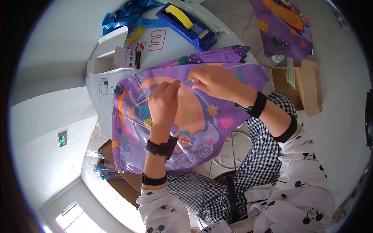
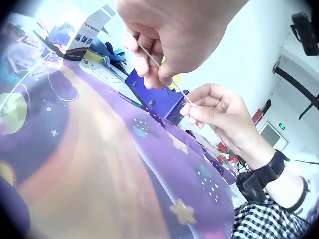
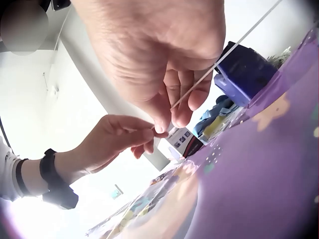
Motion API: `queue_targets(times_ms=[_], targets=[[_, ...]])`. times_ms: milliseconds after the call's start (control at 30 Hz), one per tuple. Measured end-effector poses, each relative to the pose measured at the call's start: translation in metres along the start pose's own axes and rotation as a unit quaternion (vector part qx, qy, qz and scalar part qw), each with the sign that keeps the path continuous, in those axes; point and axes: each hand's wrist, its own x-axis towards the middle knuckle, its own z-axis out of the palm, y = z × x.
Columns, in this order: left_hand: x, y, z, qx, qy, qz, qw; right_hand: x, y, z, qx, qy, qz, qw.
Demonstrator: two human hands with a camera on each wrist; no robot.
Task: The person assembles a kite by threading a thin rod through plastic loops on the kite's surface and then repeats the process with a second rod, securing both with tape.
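Note:
A purple kite with a cartoon print lies spread over my lap and the table edge. Just above it both hands pinch a thin pale rod. My left hand holds the rod's near end between thumb and fingers. My right hand pinches the other end, the fingertips of the two hands almost meeting. In the left wrist view the left hand grips the rod above the kite, facing the right hand. In the right wrist view the right hand pinches the rod near the left hand.
A blue tape dispenser stands on the white table beyond the kite, with blue ribbon and a white carton to its left. A second purple kite and a cardboard box lie on the floor at right.

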Motion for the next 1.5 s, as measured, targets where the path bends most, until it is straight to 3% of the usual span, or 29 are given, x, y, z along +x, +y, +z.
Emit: queue_targets(times_ms=[67, 267, 467, 600, 700, 1100, 1200, 1300, 1400, 1500], targets=[[0.001, 0.004, 0.006, 0.02, 0.002, 0.038, 0.999, -0.003, -0.004, 0.006, 0.0, -0.004, 0.007, 1.0], [0.006, 0.01, 0.012, 0.021, 0.011, 0.05, 0.998, -0.003, -0.001, 0.002, 0.065, -0.005, 0.07, 0.995], [0.001, 0.004, 0.025, 0.011, 0.001, 0.076, 0.997, -0.009, 0.012, 0.008, 0.079, 0.008, 0.073, 0.994], [-0.001, 0.003, 0.036, 0.04, -0.052, 0.071, 0.995, -0.01, 0.01, 0.005, 0.033, -0.008, 0.107, 0.994], [-0.003, -0.002, 0.04, 0.01, -0.033, 0.063, 0.997, -0.009, 0.012, 0.004, 0.008, 0.012, 0.092, 0.996], [-0.022, -0.022, 0.042, -0.025, -0.077, 0.012, 0.997, -0.019, 0.018, 0.014, 0.07, -0.028, 0.116, 0.99], [-0.021, -0.02, 0.042, 0.026, -0.028, 0.017, 0.999, -0.018, 0.02, 0.019, 0.065, 0.004, 0.13, 0.989], [-0.019, -0.013, 0.043, 0.067, 0.048, 0.01, 0.997, -0.016, 0.024, 0.019, -0.021, 0.05, 0.124, 0.991], [-0.029, -0.011, 0.054, 0.02, -0.007, -0.03, 0.999, -0.017, 0.024, 0.016, -0.062, 0.045, 0.183, 0.98], [-0.049, -0.011, 0.066, 0.058, -0.092, -0.057, 0.992, -0.02, 0.023, 0.017, -0.098, 0.033, 0.165, 0.981]])
